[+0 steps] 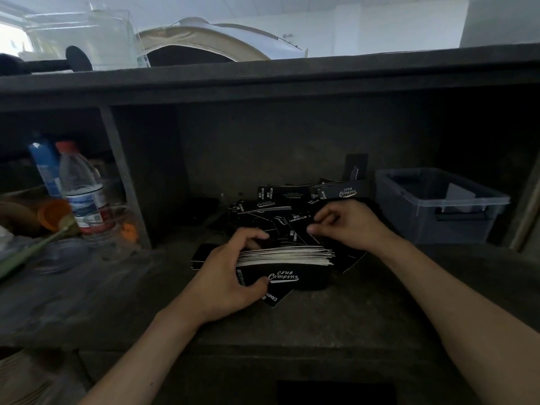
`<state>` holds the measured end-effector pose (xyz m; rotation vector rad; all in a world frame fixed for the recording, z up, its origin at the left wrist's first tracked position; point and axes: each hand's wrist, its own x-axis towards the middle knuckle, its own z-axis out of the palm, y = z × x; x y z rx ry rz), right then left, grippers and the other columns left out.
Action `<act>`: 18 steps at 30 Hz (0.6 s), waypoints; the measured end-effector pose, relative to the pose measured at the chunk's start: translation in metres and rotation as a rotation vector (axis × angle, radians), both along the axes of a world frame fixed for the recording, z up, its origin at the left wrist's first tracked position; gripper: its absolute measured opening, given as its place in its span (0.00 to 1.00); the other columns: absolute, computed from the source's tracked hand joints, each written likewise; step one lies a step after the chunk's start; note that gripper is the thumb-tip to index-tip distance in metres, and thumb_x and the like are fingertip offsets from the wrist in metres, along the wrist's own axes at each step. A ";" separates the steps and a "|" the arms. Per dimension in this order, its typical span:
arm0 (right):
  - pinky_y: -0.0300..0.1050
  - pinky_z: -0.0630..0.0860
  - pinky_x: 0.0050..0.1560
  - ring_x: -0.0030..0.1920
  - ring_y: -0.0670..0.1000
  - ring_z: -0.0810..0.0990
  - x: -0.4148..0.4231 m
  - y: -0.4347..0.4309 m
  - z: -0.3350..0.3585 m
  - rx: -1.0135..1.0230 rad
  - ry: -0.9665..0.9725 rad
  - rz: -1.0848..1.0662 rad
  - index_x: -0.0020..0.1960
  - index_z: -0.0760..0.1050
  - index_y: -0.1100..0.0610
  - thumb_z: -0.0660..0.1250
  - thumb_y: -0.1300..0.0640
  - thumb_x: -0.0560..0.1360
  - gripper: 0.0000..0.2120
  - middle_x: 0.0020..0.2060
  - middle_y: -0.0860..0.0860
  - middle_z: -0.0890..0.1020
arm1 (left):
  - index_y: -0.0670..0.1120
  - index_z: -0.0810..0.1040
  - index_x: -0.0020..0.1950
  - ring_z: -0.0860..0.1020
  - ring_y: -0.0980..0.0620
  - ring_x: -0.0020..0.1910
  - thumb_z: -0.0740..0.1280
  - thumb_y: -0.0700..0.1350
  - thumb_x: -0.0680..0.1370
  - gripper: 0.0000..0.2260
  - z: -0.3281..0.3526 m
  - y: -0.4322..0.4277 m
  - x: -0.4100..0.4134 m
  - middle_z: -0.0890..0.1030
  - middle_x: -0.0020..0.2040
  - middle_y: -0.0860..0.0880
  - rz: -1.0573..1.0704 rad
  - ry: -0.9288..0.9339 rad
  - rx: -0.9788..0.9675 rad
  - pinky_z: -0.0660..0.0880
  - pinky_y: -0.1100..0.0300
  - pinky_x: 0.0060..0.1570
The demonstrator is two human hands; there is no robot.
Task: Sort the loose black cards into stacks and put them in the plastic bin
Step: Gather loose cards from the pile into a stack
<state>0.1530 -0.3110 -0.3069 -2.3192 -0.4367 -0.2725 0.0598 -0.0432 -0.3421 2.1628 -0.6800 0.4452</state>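
My left hand (226,276) grips a thick stack of black cards (287,263) on edge, thumb on the front card with white "Club Camping" lettering, fingers over the top. Behind it lies a heap of loose black cards (280,209) on the dark shelf. My right hand (347,223) hovers over the heap's right side, fingers curled and pinching at a loose card. A clear plastic bin (438,206) stands to the right of the heap, with a pale item inside.
A partition wall (125,176) closes the compartment on the left. Beyond it stand a water bottle (84,194), a blue bottle and orange items. One card (355,166) leans against the back wall. A few cards lie flat under the stack.
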 end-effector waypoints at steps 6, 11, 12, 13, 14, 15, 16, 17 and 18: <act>0.37 0.71 0.49 0.47 0.45 0.78 -0.001 0.001 -0.001 -0.417 -0.049 -0.076 0.55 0.81 0.47 0.77 0.43 0.66 0.19 0.41 0.40 0.75 | 0.53 0.79 0.62 0.80 0.56 0.56 0.76 0.42 0.71 0.21 -0.003 0.002 0.003 0.77 0.56 0.58 -0.011 -0.088 0.073 0.78 0.63 0.54; 0.29 0.66 0.40 0.40 0.35 0.76 -0.005 -0.006 0.007 -0.112 0.117 -0.003 0.52 0.84 0.49 0.79 0.50 0.66 0.14 0.36 0.36 0.79 | 0.57 0.77 0.65 0.79 0.60 0.54 0.70 0.54 0.71 0.22 -0.003 0.001 0.003 0.76 0.56 0.62 0.073 -0.155 0.159 0.79 0.57 0.54; 0.29 0.67 0.41 0.42 0.36 0.77 -0.005 -0.007 0.008 -0.039 0.143 0.006 0.50 0.85 0.49 0.79 0.51 0.67 0.13 0.38 0.37 0.81 | 0.57 0.77 0.66 0.79 0.61 0.54 0.69 0.55 0.70 0.23 -0.003 0.001 0.002 0.76 0.55 0.63 0.090 -0.168 0.179 0.79 0.57 0.54; 0.30 0.69 0.43 0.43 0.37 0.78 -0.004 -0.007 0.008 0.024 0.148 0.003 0.49 0.85 0.49 0.78 0.52 0.67 0.11 0.40 0.39 0.83 | 0.57 0.77 0.66 0.79 0.62 0.54 0.69 0.56 0.70 0.23 -0.002 0.001 0.002 0.76 0.55 0.64 0.102 -0.176 0.193 0.78 0.57 0.55; 0.32 0.71 0.44 0.45 0.39 0.80 -0.004 -0.008 0.009 0.069 0.124 -0.021 0.48 0.85 0.49 0.77 0.54 0.69 0.08 0.41 0.41 0.84 | 0.57 0.77 0.66 0.78 0.62 0.54 0.69 0.56 0.70 0.23 -0.002 0.000 0.002 0.77 0.55 0.64 0.108 -0.188 0.202 0.78 0.56 0.55; 0.35 0.74 0.47 0.45 0.42 0.81 -0.001 -0.009 0.009 0.078 0.058 -0.075 0.48 0.85 0.49 0.75 0.55 0.71 0.06 0.42 0.43 0.85 | 0.57 0.77 0.66 0.77 0.61 0.55 0.69 0.56 0.70 0.24 -0.002 0.000 0.002 0.76 0.54 0.63 0.113 -0.205 0.209 0.77 0.55 0.56; 0.38 0.75 0.50 0.47 0.45 0.82 0.001 -0.010 0.009 0.052 -0.035 -0.143 0.48 0.85 0.49 0.73 0.55 0.73 0.05 0.44 0.45 0.86 | 0.57 0.78 0.66 0.76 0.60 0.56 0.70 0.56 0.70 0.24 -0.003 0.000 0.002 0.76 0.55 0.63 0.121 -0.225 0.215 0.76 0.54 0.58; 0.40 0.76 0.52 0.48 0.46 0.83 0.002 -0.011 0.009 -0.004 -0.141 -0.209 0.49 0.85 0.49 0.71 0.55 0.75 0.05 0.46 0.46 0.86 | 0.56 0.78 0.66 0.75 0.59 0.58 0.70 0.56 0.69 0.24 -0.003 0.001 0.003 0.75 0.56 0.62 0.130 -0.247 0.221 0.75 0.53 0.60; 0.42 0.76 0.53 0.49 0.47 0.82 0.003 -0.012 0.009 -0.059 -0.247 -0.262 0.51 0.85 0.49 0.70 0.54 0.76 0.06 0.48 0.46 0.86 | 0.56 0.79 0.66 0.74 0.59 0.61 0.71 0.57 0.69 0.24 -0.004 0.002 0.004 0.74 0.59 0.61 0.138 -0.268 0.225 0.74 0.52 0.62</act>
